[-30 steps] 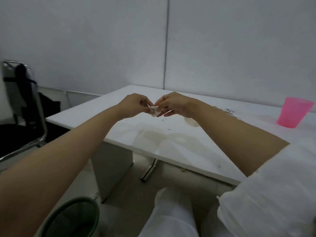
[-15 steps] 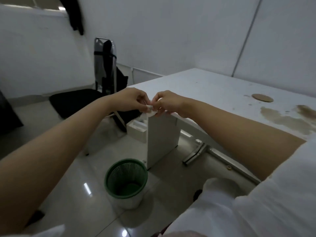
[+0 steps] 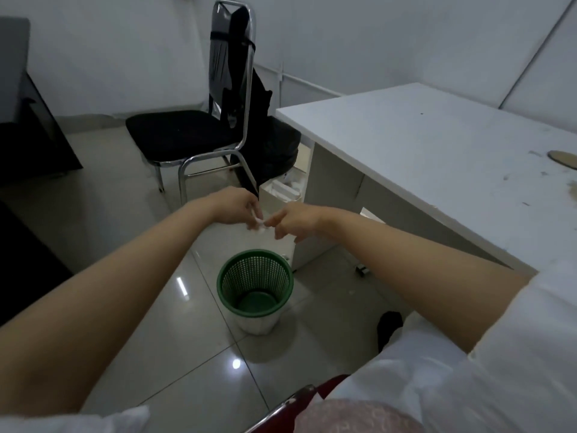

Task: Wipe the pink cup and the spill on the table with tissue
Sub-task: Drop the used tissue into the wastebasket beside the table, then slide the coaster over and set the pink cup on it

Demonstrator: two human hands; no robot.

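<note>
While left hand (image 3: 232, 207), right hand (image 3: 293, 220) pinch tissue wad (image 3: 259, 226) mid-frame, disposal step likely; next: release above green bin (image 3: 282, 287).

We have one wide-angle view, worn on the head, looking forward and down at the nearby green waste basket (image 3: 255, 282), with the table (image 3: 437, 145) on the right and the chair (image 3: 187, 132) farther off.

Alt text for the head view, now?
The left hand and right hand pinch a small crumpled white tissue wad above a green plastic mesh wastebasket on the tiled floor. White table at right; black-seated chrome chair behind.
</note>
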